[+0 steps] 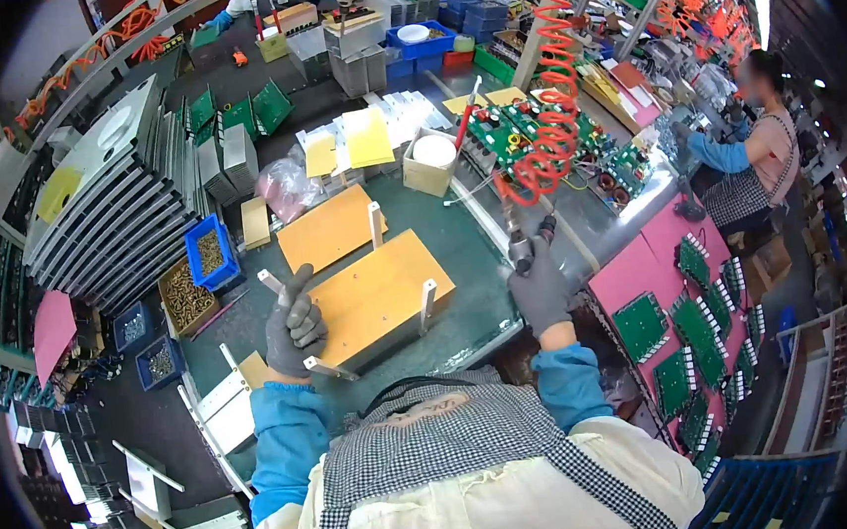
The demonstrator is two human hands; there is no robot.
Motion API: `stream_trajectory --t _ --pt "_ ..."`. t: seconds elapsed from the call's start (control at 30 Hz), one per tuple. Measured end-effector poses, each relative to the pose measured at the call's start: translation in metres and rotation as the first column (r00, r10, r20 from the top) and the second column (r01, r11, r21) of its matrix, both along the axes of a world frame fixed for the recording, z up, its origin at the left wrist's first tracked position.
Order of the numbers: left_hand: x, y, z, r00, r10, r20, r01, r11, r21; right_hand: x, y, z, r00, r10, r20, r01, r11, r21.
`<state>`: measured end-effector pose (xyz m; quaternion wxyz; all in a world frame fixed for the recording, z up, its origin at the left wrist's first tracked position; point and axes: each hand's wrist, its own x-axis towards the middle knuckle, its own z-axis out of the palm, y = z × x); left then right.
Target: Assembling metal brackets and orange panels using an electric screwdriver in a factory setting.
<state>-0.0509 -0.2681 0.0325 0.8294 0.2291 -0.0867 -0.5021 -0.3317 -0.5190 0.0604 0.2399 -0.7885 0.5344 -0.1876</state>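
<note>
My left hand [295, 326], in a grey glove, is at the left edge of an orange-yellow panel [378, 293]. Its fingers are curled, and anything inside them is hidden. Pale posts stick out at the panel's corners, one of them a white post [428, 302] on the right side. A second orange-yellow panel [333, 227] lies just behind. My right hand [542, 285], also gloved, is wrapped round an air screwdriver [519, 249] to the right of the panels. An orange coiled hose [547, 160] runs up from the tool.
A blue bin [212, 253] of small brass-coloured parts stands left of the panels. Stacked metal trays [110, 205] rise behind it. Green circuit boards [699, 327] lie on pink sheeting at right. A white box [430, 162] stands behind the panels. A co-worker [757, 144] sits far right.
</note>
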Motion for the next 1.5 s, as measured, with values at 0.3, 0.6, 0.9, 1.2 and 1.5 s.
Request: stream_trajectory --t 0.3,0.6,0.9,1.2,1.5 --pt "-0.003 -0.004 0.006 0.999 0.032 0.020 -0.032 0.999 -0.001 0.008 -0.005 -0.083 0.967 0.079 -0.242 -0.024 0.975 0.220" --pt "-0.002 0.000 0.008 0.999 -0.042 0.016 0.043 0.998 -0.043 0.038 -0.024 -0.123 0.939 0.059 -0.339 0.028 0.969 0.246" --pt "0.007 -0.004 0.004 0.992 -0.102 -0.071 0.107 0.991 0.076 0.041 -0.050 -0.133 0.939 0.121 -0.322 -0.013 0.948 0.318" --pt "0.007 0.003 -0.008 0.992 -0.095 -0.079 0.091 0.994 -0.061 0.045 -0.074 -0.085 0.755 0.418 -0.506 -0.199 0.880 0.431" --pt "0.009 0.005 -0.009 0.983 -0.155 -0.102 0.140 0.981 -0.135 0.153 -0.137 -0.072 0.917 0.399 0.027 -0.396 0.915 -0.078"
